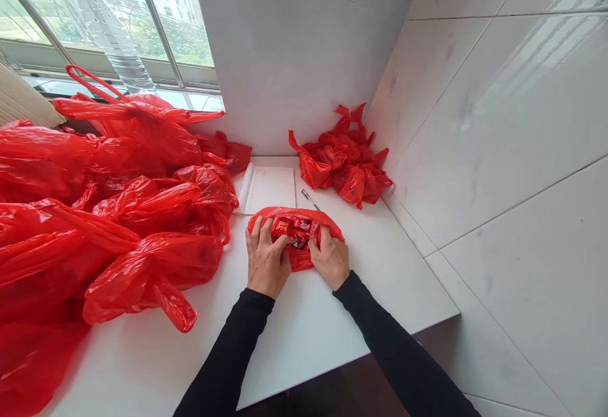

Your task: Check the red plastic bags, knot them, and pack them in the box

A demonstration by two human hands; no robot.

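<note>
A small red plastic bag (298,217) lies on the white counter (308,322), open at the top, with red printed packets (295,230) showing inside. My left hand (266,258) grips the bag's left side, fingers curled into the opening. On the bag's right side my right hand (330,257) is closed over the plastic. Both arms wear black sleeves.
A big heap of filled red bags (109,214) covers the counter's left half. A smaller pile of crumpled red bags (344,160) sits in the back right corner. A white notebook (268,189) and a pen (310,199) lie behind the bag. Tiled wall stands on the right, window at the back left.
</note>
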